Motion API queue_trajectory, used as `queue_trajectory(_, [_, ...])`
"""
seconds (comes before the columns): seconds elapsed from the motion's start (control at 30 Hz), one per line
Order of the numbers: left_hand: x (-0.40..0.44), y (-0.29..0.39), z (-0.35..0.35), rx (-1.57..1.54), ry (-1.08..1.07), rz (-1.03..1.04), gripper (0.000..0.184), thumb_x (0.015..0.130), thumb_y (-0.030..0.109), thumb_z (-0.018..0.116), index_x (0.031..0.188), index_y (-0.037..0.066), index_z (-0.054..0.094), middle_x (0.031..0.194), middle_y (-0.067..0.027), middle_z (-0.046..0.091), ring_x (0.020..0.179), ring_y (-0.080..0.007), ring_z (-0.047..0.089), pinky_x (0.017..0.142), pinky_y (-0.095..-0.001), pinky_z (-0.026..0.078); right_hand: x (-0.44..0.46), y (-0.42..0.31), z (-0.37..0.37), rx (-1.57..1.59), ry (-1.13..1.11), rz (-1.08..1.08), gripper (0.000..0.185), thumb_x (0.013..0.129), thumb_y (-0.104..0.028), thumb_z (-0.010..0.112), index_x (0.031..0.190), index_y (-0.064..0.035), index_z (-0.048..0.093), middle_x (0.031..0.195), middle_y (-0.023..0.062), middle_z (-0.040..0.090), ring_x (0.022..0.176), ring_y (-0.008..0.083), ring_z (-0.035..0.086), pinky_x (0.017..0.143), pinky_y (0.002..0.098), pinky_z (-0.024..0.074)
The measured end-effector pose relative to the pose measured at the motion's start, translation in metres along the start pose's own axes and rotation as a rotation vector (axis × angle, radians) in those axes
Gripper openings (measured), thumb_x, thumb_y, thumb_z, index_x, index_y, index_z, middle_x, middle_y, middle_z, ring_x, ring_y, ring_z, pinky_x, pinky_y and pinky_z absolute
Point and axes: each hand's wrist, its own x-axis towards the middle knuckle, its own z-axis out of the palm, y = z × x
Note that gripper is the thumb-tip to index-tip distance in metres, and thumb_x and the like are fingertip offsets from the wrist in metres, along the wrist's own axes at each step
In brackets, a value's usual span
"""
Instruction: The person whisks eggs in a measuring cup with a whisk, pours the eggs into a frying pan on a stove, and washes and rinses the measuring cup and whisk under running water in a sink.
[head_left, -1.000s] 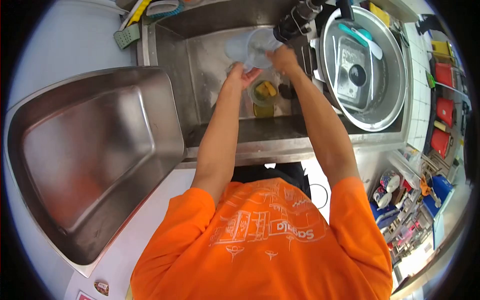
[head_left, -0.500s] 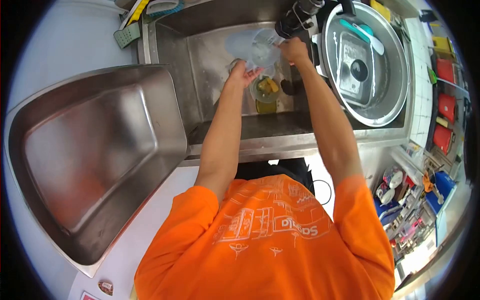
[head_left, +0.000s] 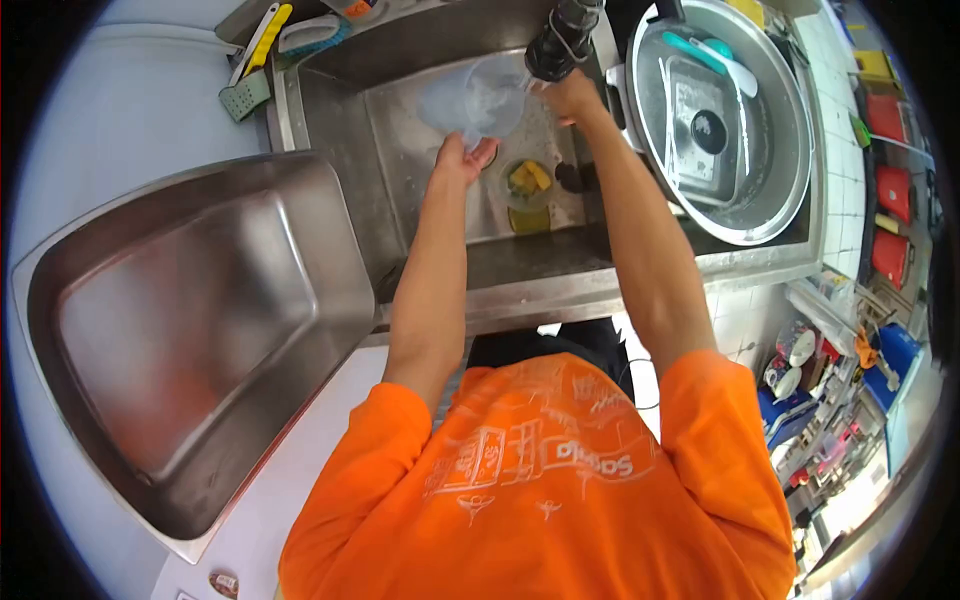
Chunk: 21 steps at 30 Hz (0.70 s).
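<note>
A thin, translucent plastic item (head_left: 470,100), whose exact kind I cannot make out, is held low in the steel sink (head_left: 385,165). My left hand (head_left: 465,158) grips its near edge, thumb on top and fingers partly beneath. At the right edge of the plastic, my right hand (head_left: 572,97) is closed, its fingertips partly hidden. Just above that hand hangs a black tap head (head_left: 562,45). Nearer me on the sink floor is a small clear bowl (head_left: 512,190) with yellow and green pieces in it.
A big metal pot (head_left: 806,150) stands right of the sink, holding a clear tub, a teal utensil (head_left: 695,50) and a white spoon (head_left: 742,78). Left lies a large steel basin (head_left: 190,300). A brush (head_left: 312,36) and a green-grey slotted turner (head_left: 245,95) rest at the back left.
Both hands and the plastic item have shifted a little left in view, and the plastic is turned somewhat. The whole view has also moved slightly.
</note>
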Motion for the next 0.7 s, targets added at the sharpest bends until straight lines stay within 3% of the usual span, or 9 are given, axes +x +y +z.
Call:
queue_trajectory(0.03, [0.003,0.004,0.003,0.017,-0.058,0.052,0.034,0.099,0.016,0.037,0.122,-0.007,0.047,0.116,-0.0249,0.058,0.108,-0.0382,0.061,0.092,-0.0503,0.056,-0.004,-0.005,-0.009,-0.093,0.130,0.051,0.040,0.085,-0.037,0.064,0.109,-0.0053,0.069,0.082,0.0134,0.070,0.060,0.0257,0.068,0.051,0.0365,0.0574])
queue_trajectory(0.17, [0.018,0.017,-0.001,0.090,-0.079,-0.007,0.035,0.100,0.016,0.037,0.125,-0.006,0.046,0.119,-0.0240,0.058,0.108,-0.0374,0.061,0.092,-0.0484,0.057,-0.043,-0.032,-0.001,-0.313,-0.155,-0.175,0.044,0.086,-0.036,0.063,0.100,0.0050,0.067,0.067,0.0189,0.066,0.048,0.0258,0.064,0.046,0.0357,0.0552])
queue_trajectory(0.23, [0.015,0.011,-0.011,-0.018,0.000,0.026,0.034,0.100,0.017,0.037,0.123,-0.006,0.046,0.120,-0.0238,0.057,0.108,-0.0369,0.061,0.092,-0.0486,0.057,-0.045,0.002,-0.021,-0.036,0.232,-0.069,0.043,0.086,-0.037,0.063,0.099,0.0042,0.068,0.062,0.0193,0.064,0.045,0.0263,0.063,0.045,0.0359,0.0535])
queue_trajectory(0.27, [0.005,0.014,-0.002,0.046,0.025,0.045,0.034,0.099,0.016,0.037,0.122,-0.007,0.047,0.118,-0.0231,0.058,0.108,-0.0362,0.061,0.091,-0.0486,0.057,-0.034,0.020,-0.020,-0.226,0.215,0.069,0.055,0.086,-0.045,0.063,0.095,0.0092,0.068,0.079,0.0288,0.066,0.071,0.0367,0.070,0.071,0.0428,0.0563])
queue_trajectory(0.4, [0.007,0.011,0.015,0.306,-0.057,0.027,0.034,0.098,0.016,0.037,0.121,-0.008,0.047,0.114,-0.0226,0.059,0.106,-0.0363,0.062,0.092,-0.0485,0.056,-0.062,-0.020,0.009,-0.083,-0.095,0.021,0.051,0.087,-0.046,0.061,0.090,0.0046,0.070,0.086,0.0253,0.069,0.086,0.0386,0.069,0.084,0.0454,0.0528])
queue_trajectory(0.5, [0.003,0.006,0.016,0.117,-0.075,0.018,0.035,0.098,0.017,0.038,0.121,-0.007,0.047,0.112,-0.0228,0.060,0.104,-0.0366,0.063,0.093,-0.0478,0.056,-0.008,0.029,0.024,-0.154,0.116,0.145,0.050,0.086,-0.045,0.062,0.092,0.0038,0.070,0.087,0.0245,0.069,0.083,0.0385,0.069,0.082,0.0449,0.0533])
queue_trajectory(0.6, [0.004,0.005,0.030,0.243,-0.039,-0.014,0.035,0.098,0.017,0.037,0.121,-0.007,0.047,0.114,-0.0244,0.060,0.103,-0.0373,0.063,0.094,-0.0475,0.055,0.012,0.034,0.019,-0.126,0.089,-0.078,0.046,0.086,-0.043,0.061,0.099,0.0002,0.071,0.089,0.0227,0.070,0.080,0.0342,0.070,0.082,0.0407,0.0546])
queue_trajectory(0.67, [-0.004,0.001,0.019,0.175,-0.073,-0.017,0.035,0.098,0.017,0.037,0.122,-0.007,0.047,0.116,-0.0243,0.059,0.102,-0.0368,0.064,0.093,-0.0465,0.057,0.001,0.023,0.012,0.046,0.094,0.340,0.043,0.087,-0.042,0.059,0.106,-0.0051,0.071,0.095,0.0216,0.070,0.073,0.0305,0.071,0.071,0.0365,0.0581])
queue_trajectory(0.7, [-0.002,0.005,0.026,0.186,-0.094,-0.010,0.035,0.098,0.017,0.037,0.122,-0.007,0.047,0.116,-0.0243,0.059,0.102,-0.0368,0.064,0.093,-0.0465,0.057,-0.007,0.005,0.011,0.050,0.117,0.332,0.043,0.087,-0.042,0.059,0.106,-0.0051,0.071,0.095,0.0216,0.070,0.073,0.0305,0.071,0.071,0.0365,0.0581])
